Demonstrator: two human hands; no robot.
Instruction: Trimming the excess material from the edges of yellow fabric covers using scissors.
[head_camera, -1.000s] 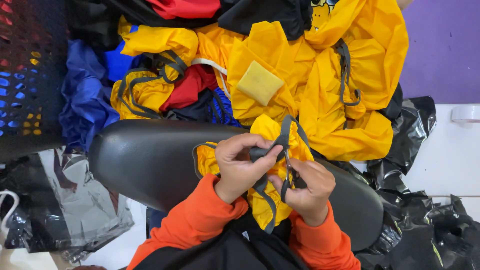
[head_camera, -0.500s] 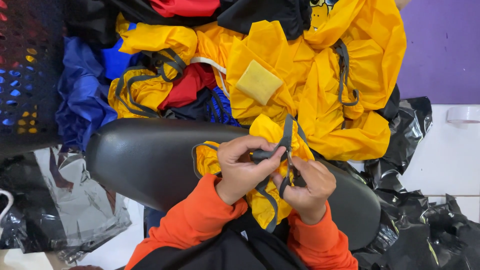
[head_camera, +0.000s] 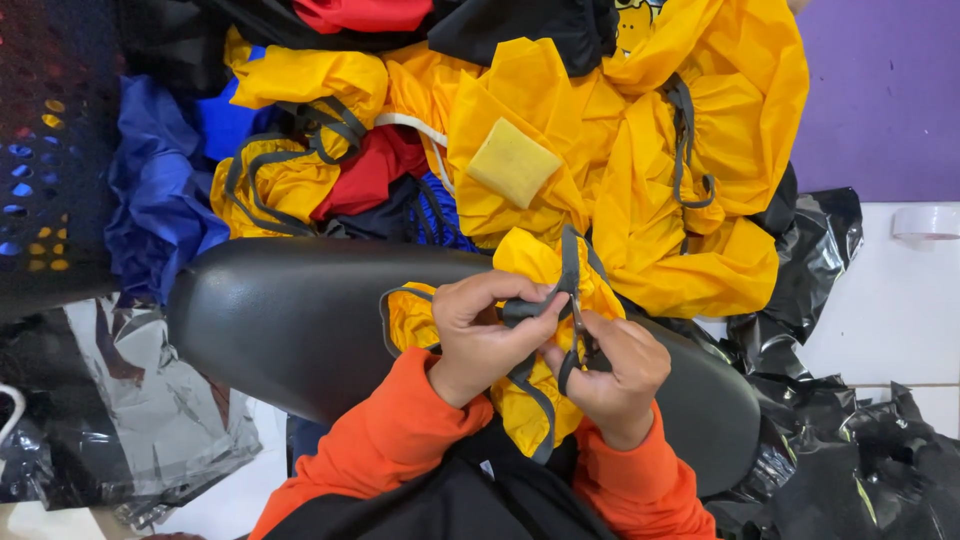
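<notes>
Both hands (head_camera: 545, 345) unmoved since (fingers (head_camera: 520, 300) pinching grey strap (head_camera: 568, 265)).

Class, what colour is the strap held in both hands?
Dark grey strap, clearest in the head view.

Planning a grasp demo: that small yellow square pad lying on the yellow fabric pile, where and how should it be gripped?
Probably pinch the yellow square pad across two opposite edges, coming straight down from above. It lies flat and tilted on the yellow fabric pile, with all four edges exposed, apart from both the left hand and the right hand.

Blue fabric (head_camera: 160, 200), red cloth (head_camera: 370, 170), black plastic bags (head_camera: 850, 450).
</notes>
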